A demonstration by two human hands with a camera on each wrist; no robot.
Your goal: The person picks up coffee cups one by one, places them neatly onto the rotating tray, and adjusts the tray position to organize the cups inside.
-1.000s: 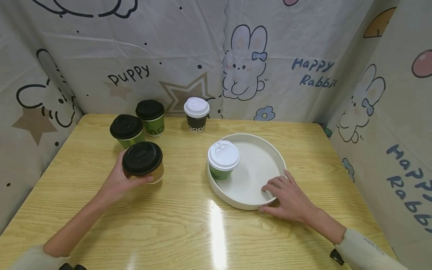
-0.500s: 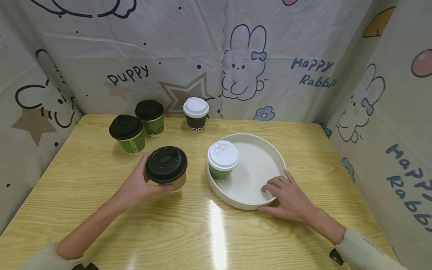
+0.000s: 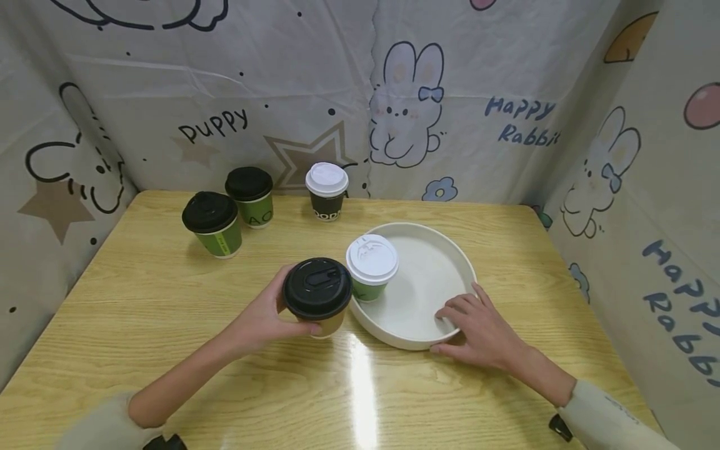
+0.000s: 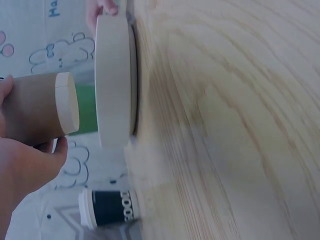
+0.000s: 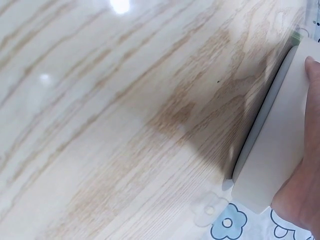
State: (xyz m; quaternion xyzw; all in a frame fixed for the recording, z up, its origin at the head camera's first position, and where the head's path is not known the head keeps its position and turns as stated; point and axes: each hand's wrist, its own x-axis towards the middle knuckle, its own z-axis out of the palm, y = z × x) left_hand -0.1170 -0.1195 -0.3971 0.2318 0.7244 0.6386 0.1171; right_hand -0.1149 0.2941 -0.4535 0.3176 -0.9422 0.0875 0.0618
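My left hand grips a brown paper cup with a black lid and holds it off the table, just left of the round white tray. In the left wrist view the brown cup hangs with its base about level with the tray's rim. A green cup with a white lid stands inside the tray at its left side. My right hand holds the tray's near right rim, fingers bent over the edge and thumb outside. The right wrist view shows the tray wall under that hand.
Two green cups with black lids and a black cup with a white lid stand at the back left of the wooden table. Printed cloth walls close in the back and both sides.
My left hand has carried the brown cup to the right, from beside the green cups to the tray's left edge. The right hand and the tray have stayed put.
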